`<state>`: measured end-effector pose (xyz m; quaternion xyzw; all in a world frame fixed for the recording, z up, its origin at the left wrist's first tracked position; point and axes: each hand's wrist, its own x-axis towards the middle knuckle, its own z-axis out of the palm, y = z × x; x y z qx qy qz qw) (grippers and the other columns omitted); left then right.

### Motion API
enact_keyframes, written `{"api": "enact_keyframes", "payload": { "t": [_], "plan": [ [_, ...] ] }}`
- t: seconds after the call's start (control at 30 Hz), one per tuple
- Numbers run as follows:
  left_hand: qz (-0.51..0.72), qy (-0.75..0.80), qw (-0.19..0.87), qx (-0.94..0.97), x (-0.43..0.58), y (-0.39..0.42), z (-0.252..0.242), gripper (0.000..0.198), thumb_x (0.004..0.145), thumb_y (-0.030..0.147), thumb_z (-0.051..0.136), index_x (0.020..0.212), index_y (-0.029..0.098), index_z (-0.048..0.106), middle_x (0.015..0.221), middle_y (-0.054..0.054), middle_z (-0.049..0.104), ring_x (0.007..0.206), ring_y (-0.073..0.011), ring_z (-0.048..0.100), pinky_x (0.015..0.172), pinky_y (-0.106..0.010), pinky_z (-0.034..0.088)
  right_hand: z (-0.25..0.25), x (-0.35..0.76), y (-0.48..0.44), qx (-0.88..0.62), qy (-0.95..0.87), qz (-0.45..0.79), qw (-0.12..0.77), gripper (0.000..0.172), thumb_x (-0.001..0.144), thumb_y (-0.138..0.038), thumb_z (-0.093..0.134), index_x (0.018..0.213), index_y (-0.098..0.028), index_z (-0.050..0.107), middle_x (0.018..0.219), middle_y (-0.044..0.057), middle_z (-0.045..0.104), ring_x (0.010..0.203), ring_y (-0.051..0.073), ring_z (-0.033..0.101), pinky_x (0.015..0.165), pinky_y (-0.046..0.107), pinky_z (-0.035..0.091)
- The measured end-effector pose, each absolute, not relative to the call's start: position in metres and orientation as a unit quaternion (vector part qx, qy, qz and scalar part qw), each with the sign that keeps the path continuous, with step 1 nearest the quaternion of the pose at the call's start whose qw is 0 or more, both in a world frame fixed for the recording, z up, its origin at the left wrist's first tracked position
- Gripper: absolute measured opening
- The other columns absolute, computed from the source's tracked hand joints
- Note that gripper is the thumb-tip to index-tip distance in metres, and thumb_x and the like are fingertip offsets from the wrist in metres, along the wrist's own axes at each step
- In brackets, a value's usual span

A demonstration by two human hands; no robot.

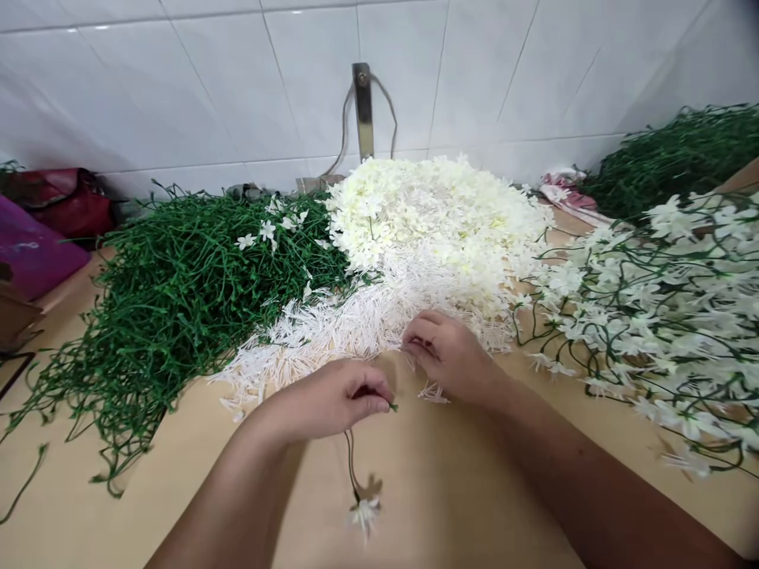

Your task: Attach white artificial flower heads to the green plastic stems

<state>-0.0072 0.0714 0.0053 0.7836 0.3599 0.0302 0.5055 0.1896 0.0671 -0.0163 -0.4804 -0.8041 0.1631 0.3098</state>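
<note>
My left hand (332, 399) pinches a thin green stem (351, 462) whose lower end carries a small white flower (364, 514), hanging over the tan table (451, 490). My right hand (446, 353) has its fingertips in a spread of white plastic stamens (332, 328), pinching one of them. Behind the stamens lies a heap of cream flower heads (439, 217). A big pile of bare green stems (171, 292) lies to the left.
Finished stems with white flowers (664, 308) are heaped at the right, with more green stems (681, 154) behind them. A purple bag (32, 253) and a red bag (65, 197) sit far left. A white tiled wall (249, 87) backs the table.
</note>
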Motion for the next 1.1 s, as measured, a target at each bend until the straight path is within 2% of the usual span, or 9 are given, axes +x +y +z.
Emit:
{"api": "enact_keyframes", "payload": {
  "t": [0.17,0.37,0.5,0.6,0.7,0.77,0.83,0.97,1.1],
  "plan": [
    [0.016,0.385,0.447,0.807,-0.006,0.071,-0.001,0.017,0.078,0.026,0.049,0.082,0.019,0.064,0.079,-0.002,0.062,0.073,-0.0134,0.054,0.065,-0.023,0.039,-0.013,0.206,0.076,-0.531,-0.645,0.243,0.492,0.011,0.078,-0.024,0.056,0.07,-0.016,0.055,0.065,0.0,0.052,0.058,0.011,0.046,0.054,0.024,0.039],
    [0.015,0.432,0.392,0.812,-0.007,0.079,0.016,0.022,0.081,0.031,0.043,0.076,0.017,0.059,0.071,0.0,0.055,0.067,-0.0126,0.048,0.06,-0.023,0.036,-0.012,0.222,0.086,-0.537,-0.481,0.343,0.602,0.026,0.076,-0.04,0.056,0.067,-0.018,0.048,0.05,-0.005,0.045,0.044,0.007,0.039,0.041,0.02,0.031],
    [0.044,0.477,0.316,0.819,-0.001,0.096,0.046,0.025,0.081,0.035,0.041,0.07,0.018,0.055,0.067,0.0,0.053,0.063,-0.0128,0.047,0.058,-0.023,0.034,-0.009,0.225,0.086,-0.52,-0.461,0.386,0.607,0.031,0.074,-0.047,0.056,0.068,-0.017,0.049,0.058,-0.001,0.055,0.044,0.007,0.044,0.04,0.02,0.032],
    [0.088,0.525,0.224,0.817,0.008,0.123,0.057,0.021,0.08,0.034,0.042,0.075,0.019,0.057,0.069,0.0,0.057,0.061,-0.0135,0.049,0.057,-0.025,0.034,-0.009,0.222,0.085,-0.516,-0.484,0.382,0.594,0.03,0.073,-0.045,0.057,0.065,-0.017,0.048,0.051,-0.004,0.047,0.042,0.006,0.038,0.039,0.02,0.029],
    [0.119,0.585,0.115,0.794,0.021,0.155,0.051,0.019,0.079,0.032,0.045,0.082,0.02,0.06,0.08,-0.003,0.061,0.071,-0.0164,0.053,0.06,-0.026,0.036,-0.01,0.22,0.085,-0.519,-0.506,0.35,0.594,0.028,0.074,-0.042,0.057,0.064,-0.018,0.048,0.049,-0.006,0.039,0.043,0.006,0.034,0.04,0.02,0.027],
    [0.139,0.603,0.064,0.783,0.03,0.173,0.042,0.023,0.077,0.03,0.049,0.093,0.019,0.061,0.093,-0.007,0.059,0.081,-0.0193,0.054,0.065,-0.028,0.037,-0.012,0.219,0.085,-0.518,-0.502,0.346,0.599,0.028,0.075,-0.042,0.055,0.065,-0.018,0.048,0.05,-0.005,0.044,0.044,0.007,0.039,0.042,0.021,0.031],
    [0.145,0.604,0.055,0.782,0.038,0.185,0.033,0.025,0.075,0.03,0.053,0.096,0.02,0.061,0.096,-0.008,0.058,0.086,-0.0212,0.053,0.068,-0.028,0.037,-0.012,0.219,0.086,-0.514,-0.482,0.361,0.611,0.029,0.077,-0.045,0.052,0.067,-0.018,0.046,0.051,-0.003,0.05,0.044,0.008,0.044,0.043,0.021,0.034],
    [0.178,0.603,0.069,0.775,0.045,0.196,0.026,0.012,0.071,0.026,0.056,0.079,0.019,0.063,0.09,-0.007,0.058,0.088,-0.0218,0.052,0.069,-0.028,0.036,-0.01,0.219,0.086,-0.507,-0.443,0.388,0.629,0.032,0.077,-0.048,0.05,0.068,-0.019,0.043,0.054,-0.003,0.054,0.038,0.006,0.043,0.039,0.02,0.034],
    [0.239,0.6,0.134,0.751,0.04,0.205,0.029,0.011,0.071,0.028,0.054,0.069,0.018,0.059,0.073,-0.004,0.058,0.072,-0.0179,0.052,0.062,-0.027,0.034,-0.01,0.219,0.088,-0.48,-0.424,0.419,0.643,0.03,0.071,-0.043,0.059,0.067,-0.018,0.043,0.053,-0.005,0.052,0.038,0.005,0.041,0.037,0.018,0.032]
  ]
}}
